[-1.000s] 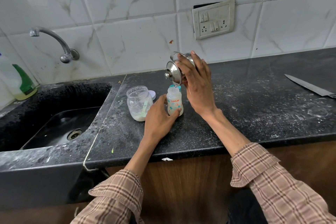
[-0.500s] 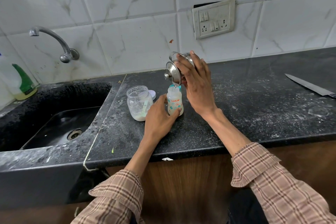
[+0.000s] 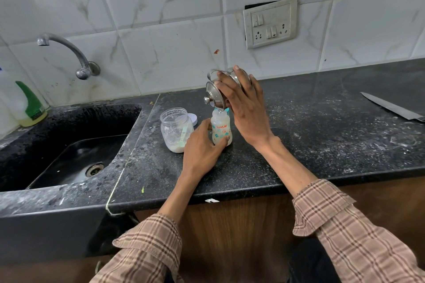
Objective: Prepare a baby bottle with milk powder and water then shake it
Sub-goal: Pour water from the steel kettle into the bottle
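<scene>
A small baby bottle (image 3: 221, 128) with a printed pattern stands upright on the black counter (image 3: 299, 145). My left hand (image 3: 202, 149) grips its lower body. My right hand (image 3: 243, 108) holds a steel lidded pot (image 3: 215, 94) tipped over the bottle's open mouth, and a thin stream of water runs from under the lid into the bottle. To the left of the bottle stands an open glass jar (image 3: 176, 128) with white milk powder at the bottom and a pale green scoop inside.
The jar's white lid (image 3: 193, 118) lies behind the jar. A black sink (image 3: 69, 145) with a wall tap (image 3: 69, 53) is at the left, with a green-capped soap bottle (image 3: 27, 105) beside it. A long knife (image 3: 393, 108) lies far right.
The steel pot stays tipped over the bottle and both hands hold nearly the same positions. The pot has tilted slightly further.
</scene>
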